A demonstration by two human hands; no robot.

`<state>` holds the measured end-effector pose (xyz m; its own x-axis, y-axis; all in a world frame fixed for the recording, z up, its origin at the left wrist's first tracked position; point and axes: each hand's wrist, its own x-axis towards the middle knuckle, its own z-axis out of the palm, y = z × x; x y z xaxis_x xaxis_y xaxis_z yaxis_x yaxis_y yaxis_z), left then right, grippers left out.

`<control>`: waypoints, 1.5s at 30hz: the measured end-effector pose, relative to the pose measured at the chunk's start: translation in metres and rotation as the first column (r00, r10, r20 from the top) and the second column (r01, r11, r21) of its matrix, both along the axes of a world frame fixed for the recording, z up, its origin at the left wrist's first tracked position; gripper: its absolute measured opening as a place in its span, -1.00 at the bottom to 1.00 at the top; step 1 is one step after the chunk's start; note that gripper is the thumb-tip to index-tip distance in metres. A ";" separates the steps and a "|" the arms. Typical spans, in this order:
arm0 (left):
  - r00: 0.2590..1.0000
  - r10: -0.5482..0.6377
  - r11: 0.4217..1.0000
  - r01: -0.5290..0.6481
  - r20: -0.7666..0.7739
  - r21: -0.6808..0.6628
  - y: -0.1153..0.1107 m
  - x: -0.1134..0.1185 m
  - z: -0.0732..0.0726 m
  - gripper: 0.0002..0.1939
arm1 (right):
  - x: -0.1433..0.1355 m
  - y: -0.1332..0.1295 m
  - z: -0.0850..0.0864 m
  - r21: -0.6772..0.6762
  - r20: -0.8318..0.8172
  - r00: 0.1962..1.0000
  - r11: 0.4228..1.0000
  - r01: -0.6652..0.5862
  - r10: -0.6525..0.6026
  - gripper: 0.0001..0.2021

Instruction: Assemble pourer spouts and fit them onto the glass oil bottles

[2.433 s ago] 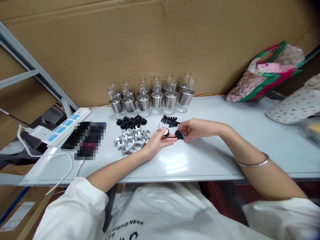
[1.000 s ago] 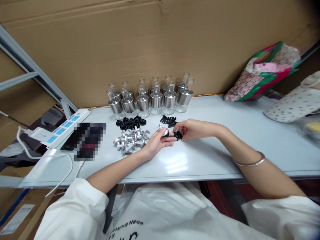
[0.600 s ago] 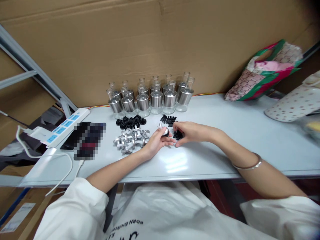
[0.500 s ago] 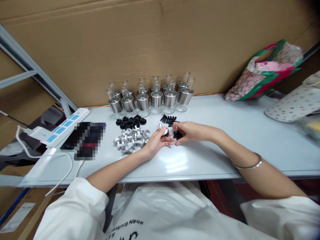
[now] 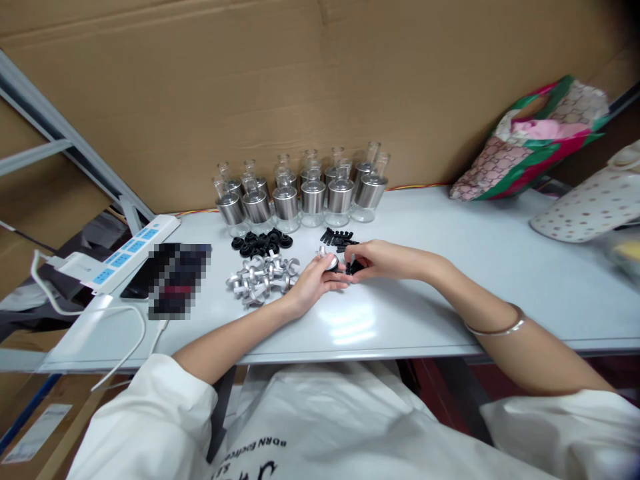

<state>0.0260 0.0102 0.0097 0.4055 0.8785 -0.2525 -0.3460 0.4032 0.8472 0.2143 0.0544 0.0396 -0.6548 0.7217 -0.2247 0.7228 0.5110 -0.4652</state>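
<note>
Silver cap (image 5: 329, 259) is pinched in left hand (image 5: 315, 283) mid-table (image 5: 450, 293); small black part (image 5: 353, 267), far-edge side, is nipped by right hand (image 5: 377, 260). Fitting step judged underway; careful alignment needed next.

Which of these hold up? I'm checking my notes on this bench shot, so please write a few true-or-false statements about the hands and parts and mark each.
1. The left hand has a small silver metal cap piece in its grip. True.
2. The right hand rests on the glass bottles with silver metal sleeves. False: it is at the little pile of small black parts, close to the left hand; the bottles stand apart by the cardboard wall.
3. A pile of silver metal caps lies on the pale grey table beside the left hand. True.
4. The white power strip with blue sockets lies at the table's right end. False: it lies at the left end.
</note>
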 end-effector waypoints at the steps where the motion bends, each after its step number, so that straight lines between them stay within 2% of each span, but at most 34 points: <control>1: 1.000 0.001 1.000 -0.001 -0.004 0.000 0.000 0.000 0.000 -0.80 | 0.000 0.000 0.000 0.004 0.000 1.000 1.000 -0.001 0.001 -0.65; 9: 1.000 0.000 1.000 0.000 -0.027 -0.003 -0.001 0.000 0.001 -0.82 | -0.001 -0.001 0.002 0.010 0.006 1.000 1.000 0.011 -0.011 -0.64; 13: 1.000 0.010 1.000 -0.010 -0.013 -0.005 -0.001 0.000 0.001 -0.82 | 0.007 0.002 0.004 -0.066 0.012 1.000 0.998 -0.004 0.004 -0.59; 16: 1.000 0.009 1.000 -0.009 -0.020 -0.010 0.000 0.000 0.000 -0.82 | 0.013 0.007 0.004 -0.110 0.038 0.999 0.993 0.032 -0.028 -0.59; 25: 0.999 -0.031 0.999 0.030 -0.031 -0.026 0.000 -0.001 0.002 -0.83 | 0.014 0.010 -0.001 -0.085 0.032 0.999 0.996 0.022 -0.019 -0.65; 29: 0.999 -0.018 1.000 0.018 -0.032 -0.007 -0.001 -0.001 0.003 -0.80 | 0.013 0.007 0.002 -0.086 0.000 1.000 0.996 0.020 -0.020 -0.59; 34: 0.998 -0.043 0.997 0.046 -0.053 0.059 -0.003 -0.003 0.001 -0.68 | 0.008 0.001 0.017 0.081 -0.203 0.977 0.994 0.076 -0.058 -0.65; 36: 0.996 -0.055 0.997 0.059 -0.068 0.058 -0.002 -0.003 0.001 -0.65 | 0.008 0.000 0.020 0.121 -0.215 0.975 0.989 0.085 -0.058 -0.71; 41: 0.995 -0.063 0.996 0.068 -0.078 0.056 0.000 -0.001 -0.002 -0.70 | 0.010 0.002 0.019 0.150 -0.190 0.980 0.984 0.096 -0.067 -0.77; 45: 0.988 -0.125 0.988 0.132 -0.090 0.083 0.000 -0.002 -0.001 -0.68 | 0.004 -0.002 0.017 0.276 -0.342 0.938 0.949 0.153 -0.052 -0.76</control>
